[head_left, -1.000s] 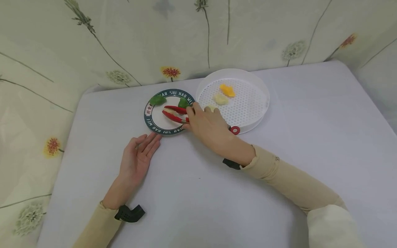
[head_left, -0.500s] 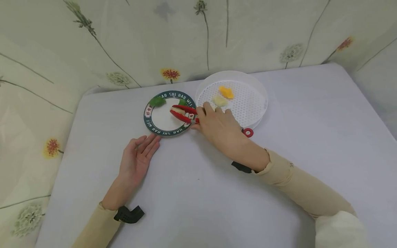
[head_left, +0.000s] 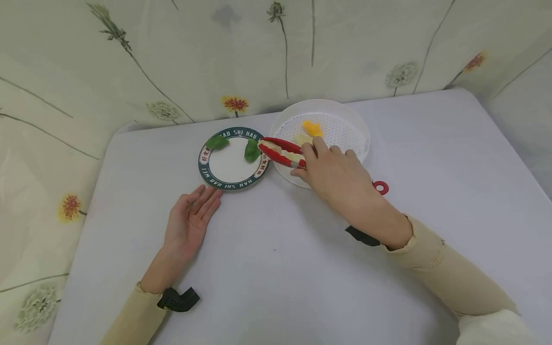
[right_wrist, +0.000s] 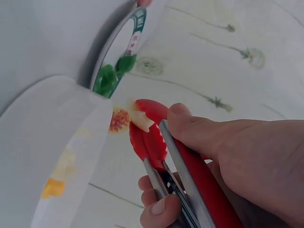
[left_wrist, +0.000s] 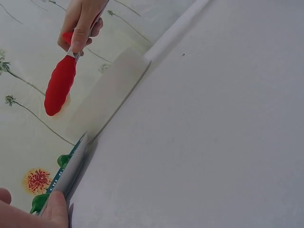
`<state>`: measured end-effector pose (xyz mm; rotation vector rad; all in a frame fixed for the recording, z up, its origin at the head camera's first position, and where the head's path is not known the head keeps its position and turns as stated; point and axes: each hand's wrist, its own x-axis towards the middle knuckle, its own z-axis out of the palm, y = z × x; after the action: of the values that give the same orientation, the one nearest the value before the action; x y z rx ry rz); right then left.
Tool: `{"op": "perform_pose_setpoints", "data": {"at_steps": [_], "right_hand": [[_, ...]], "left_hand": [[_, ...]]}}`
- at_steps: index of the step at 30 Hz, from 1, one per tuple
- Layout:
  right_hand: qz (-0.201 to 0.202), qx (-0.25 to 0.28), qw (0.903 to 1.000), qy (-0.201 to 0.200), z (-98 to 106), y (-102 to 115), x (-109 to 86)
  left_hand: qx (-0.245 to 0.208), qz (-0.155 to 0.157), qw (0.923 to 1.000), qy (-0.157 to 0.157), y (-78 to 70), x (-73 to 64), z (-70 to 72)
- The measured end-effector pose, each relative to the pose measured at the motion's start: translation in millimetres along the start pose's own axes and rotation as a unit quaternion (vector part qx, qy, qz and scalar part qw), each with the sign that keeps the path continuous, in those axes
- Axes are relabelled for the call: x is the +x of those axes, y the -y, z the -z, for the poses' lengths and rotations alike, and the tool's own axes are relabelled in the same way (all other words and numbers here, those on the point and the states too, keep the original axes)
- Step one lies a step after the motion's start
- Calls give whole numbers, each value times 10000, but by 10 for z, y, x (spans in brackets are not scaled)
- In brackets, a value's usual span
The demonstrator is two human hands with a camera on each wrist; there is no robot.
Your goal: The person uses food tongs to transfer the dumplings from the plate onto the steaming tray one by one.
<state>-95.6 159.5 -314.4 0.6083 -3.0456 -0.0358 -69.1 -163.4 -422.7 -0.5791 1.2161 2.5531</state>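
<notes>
My right hand (head_left: 342, 179) grips red-tipped metal tongs (head_left: 282, 143), which pinch a pale cream-coloured piece (right_wrist: 141, 119) at their tips. The tongs are above the gap between the plate and the white basket, over the basket's left rim. My left hand (head_left: 187, 223) lies palm up with relaxed fingers, its fingertips touching the near rim of the green-edged plate (head_left: 235, 186). On that plate are two glossy green pieces, one at the left (head_left: 217, 142) and another at the right (head_left: 252, 150). Inside the basket, the right hand and tongs partly hide the contents.
A round white basket (head_left: 361, 122) with a perforated base stands right of the plate. In it lie a yellow piece (head_left: 312, 128) and a pale piece (head_left: 302, 139). A white cloth covers the table (head_left: 276, 287); a flower-printed curtain (head_left: 345, 48) hangs behind.
My right hand has moved right, carrying the tongs and the pale piece away from over the plate to the basket's left side. The right green piece is now fully uncovered. My left hand stays still.
</notes>
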Motion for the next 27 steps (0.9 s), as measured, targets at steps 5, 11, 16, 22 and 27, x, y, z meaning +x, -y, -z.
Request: {"op": "perform_pose_setpoints", "data": {"at_steps": [5, 11, 16, 22, 27], "right_hand": [[-205, 71, 9997, 143, 40, -197, -115], [-317, 113, 9994, -25, 22, -412, -249], [-449, 196, 9987, -168, -1, -551, -363], [-336, 114, 9983, -472, -78, -672, -468], [-329, 29, 9988, -363, -142, -713, -485]], "left_hand": [[71, 31, 9999, 131, -3, 5, 14], [97, 65, 9998, 133, 1, 12, 19], [141, 64, 9998, 153, 3, 10, 21], [154, 71, 9998, 138, 1, 0, 16], [89, 106, 9998, 154, 1, -8, -4]]}}
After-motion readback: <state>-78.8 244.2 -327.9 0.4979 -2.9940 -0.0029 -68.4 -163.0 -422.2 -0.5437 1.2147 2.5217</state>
